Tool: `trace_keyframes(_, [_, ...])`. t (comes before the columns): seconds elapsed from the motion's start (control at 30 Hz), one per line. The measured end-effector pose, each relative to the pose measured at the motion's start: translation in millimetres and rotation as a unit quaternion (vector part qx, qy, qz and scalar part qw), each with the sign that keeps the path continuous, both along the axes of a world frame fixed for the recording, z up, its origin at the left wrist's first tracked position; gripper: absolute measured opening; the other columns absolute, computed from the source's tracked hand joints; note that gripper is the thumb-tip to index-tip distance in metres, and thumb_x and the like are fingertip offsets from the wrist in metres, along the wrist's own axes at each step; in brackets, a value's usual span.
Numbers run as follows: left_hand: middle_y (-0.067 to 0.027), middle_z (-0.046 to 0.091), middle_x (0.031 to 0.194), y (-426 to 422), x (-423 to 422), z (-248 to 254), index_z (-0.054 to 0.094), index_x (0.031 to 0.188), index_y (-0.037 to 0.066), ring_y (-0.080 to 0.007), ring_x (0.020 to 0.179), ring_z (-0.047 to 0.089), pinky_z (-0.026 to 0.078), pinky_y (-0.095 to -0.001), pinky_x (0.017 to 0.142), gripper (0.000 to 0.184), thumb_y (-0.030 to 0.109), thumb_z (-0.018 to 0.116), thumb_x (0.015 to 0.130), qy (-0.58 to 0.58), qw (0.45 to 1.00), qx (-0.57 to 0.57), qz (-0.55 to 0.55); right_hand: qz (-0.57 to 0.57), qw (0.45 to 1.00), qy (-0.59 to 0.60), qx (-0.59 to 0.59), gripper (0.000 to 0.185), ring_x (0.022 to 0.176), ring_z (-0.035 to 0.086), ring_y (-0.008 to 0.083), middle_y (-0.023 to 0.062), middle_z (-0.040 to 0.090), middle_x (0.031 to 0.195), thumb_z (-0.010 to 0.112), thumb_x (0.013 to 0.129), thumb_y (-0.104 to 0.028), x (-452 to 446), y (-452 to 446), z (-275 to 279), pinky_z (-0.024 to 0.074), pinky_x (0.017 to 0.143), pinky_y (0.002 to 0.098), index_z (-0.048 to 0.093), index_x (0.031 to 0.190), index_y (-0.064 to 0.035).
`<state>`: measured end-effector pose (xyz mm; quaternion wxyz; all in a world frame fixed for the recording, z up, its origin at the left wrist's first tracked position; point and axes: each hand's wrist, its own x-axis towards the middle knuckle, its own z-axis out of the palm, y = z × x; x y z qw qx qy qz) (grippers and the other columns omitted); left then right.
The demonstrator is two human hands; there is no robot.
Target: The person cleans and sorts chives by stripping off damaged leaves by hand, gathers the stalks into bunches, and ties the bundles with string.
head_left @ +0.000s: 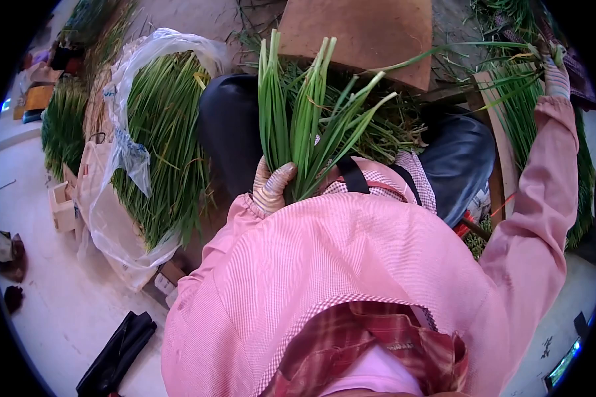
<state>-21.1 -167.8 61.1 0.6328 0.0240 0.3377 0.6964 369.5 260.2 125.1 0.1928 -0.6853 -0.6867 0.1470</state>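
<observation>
My left hand (270,188) gripping greens (302,132), outer stalks (363,94) risking slipping from splaying; right hand (555,74) resting by pile (518,99), can't tell grip.

My pink smock (351,248) is matt, fine-woven cloth; my black leg coverings (462,159) look smooth and glossy, like leather. The plastic bag (120,152) is see-through, crinkled and shiny, the green stalks (306,109) smooth, faintly sheened.
</observation>
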Motion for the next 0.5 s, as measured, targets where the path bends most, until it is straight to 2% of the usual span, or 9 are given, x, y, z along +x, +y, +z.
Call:
trace_keyframes(0.07, [-0.0167,0.052,0.11,1,3,6,0.046,0.115,0.005,-0.0301,0.098,0.054,0.044,-0.047,0.085,0.042,-0.005,0.054,0.075,0.006,1.0,0.006,0.024,0.04,0.997,0.06,-0.021,0.032,0.077,0.056,0.0116,0.0015,0.058,0.094,0.046,0.085,-0.029,-24,-25,4,0.0448,0.056,0.0245,0.053,0.108,-0.0096])
trace_keyframes(0.13, [-0.0165,0.053,0.108,4,5,7,0.047,0.112,0.007,-0.0304,0.096,0.054,0.045,-0.0492,0.083,0.04,-0.008,0.053,0.075,0.001,1.0,0.007,0.015,0.117,0.957,0.215,-0.158,0.033,0.075,0.057,0.011,0.0007,0.058,0.094,0.042,0.086,-0.033,-72,-63,-2,0.0446,0.053,0.0248,0.053,0.108,-0.0107])
trace_keyframes(0.17, [-0.0165,0.053,0.108,4,7,3,0.047,0.112,0.007,-0.0304,0.096,0.054,0.045,-0.0492,0.083,0.04,-0.008,0.053,0.075,0.0,1.0,0.006,0.011,0.146,0.914,0.283,-0.253,0.033,0.074,0.057,0.0107,0.0003,0.058,0.094,0.04,0.087,-0.034,-99,-87,-10,0.0446,0.051,0.025,0.053,0.108,-0.0112])
trace_keyframes(0.23, [-0.015,0.054,0.106,3,11,-9,0.049,0.108,0.008,-0.0281,0.096,0.055,0.047,-0.0465,0.081,0.038,-0.007,0.056,0.074,0.113,0.992,-0.038,0.04,0.187,0.769,0.5,-0.35,0.036,0.077,0.059,0.0134,0.0008,0.058,0.091,0.046,0.084,-0.036,-195,-178,-23,0.0434,0.048,0.0223,0.048,0.11,-0.0102])
trace_keyframes(0.27, [-0.015,0.054,0.106,3,13,-8,0.049,0.108,0.008,-0.0281,0.096,0.055,0.047,-0.0465,0.081,0.038,-0.007,0.056,0.074,0.112,0.992,-0.038,0.041,0.284,0.839,0.321,-0.335,0.035,0.069,0.06,0.0165,0.0021,0.057,0.089,0.055,0.081,-0.026,-215,-211,-19,0.0413,0.044,0.0225,0.046,0.11,-0.0095])
trace_keyframes(0.3, [-0.0137,0.055,0.105,3,14,-5,0.049,0.107,0.008,-0.0256,0.094,0.055,0.047,-0.0436,0.081,0.038,-0.006,0.058,0.073,0.127,0.991,-0.029,0.039,0.277,0.807,0.332,-0.402,0.038,0.064,0.06,0.0173,0.0021,0.057,0.084,0.06,0.076,-0.013,-236,-233,-16,0.0398,0.041,0.0232,0.044,0.11,-0.0077])
trace_keyframes(0.37, [-0.0123,0.055,0.104,1,14,-5,0.05,0.106,0.008,-0.0232,0.093,0.056,0.047,-0.0406,0.081,0.037,-0.004,0.06,0.072,0.146,0.988,-0.024,0.037,0.392,0.812,0.218,-0.373,0.032,0.059,0.059,0.0097,0.0025,0.06,0.08,0.06,0.078,-0.016,-261,-246,-45,0.0419,0.043,0.0219,0.049,0.107,-0.0071])
trace_keyframes(0.43, [-0.0098,0.057,0.102,1,13,-10,0.049,0.107,0.008,-0.019,0.089,0.056,0.046,-0.035,0.081,0.039,-0.002,0.063,0.072,0.226,0.972,-0.034,0.06,0.446,0.822,0.236,-0.264,0.021,0.05,0.055,0.0082,0.0021,0.06,0.072,0.054,0.082,-0.017,-265,-262,-56,0.0397,0.041,0.0214,0.052,0.1,-0.0052])
trace_keyframes(0.5, [-0.0082,0.057,0.101,0,11,-8,0.049,0.107,0.007,-0.0171,0.089,0.056,0.045,-0.0328,0.082,0.04,-0.002,0.064,0.071,0.213,0.974,-0.049,0.06,0.372,0.821,0.255,-0.351,0.023,0.042,0.049,0.01,0.0018,0.06,0.062,0.043,0.087,-0.021,-263,-273,-50,0.0371,0.037,0.0231,0.059,0.085,-0.0055])
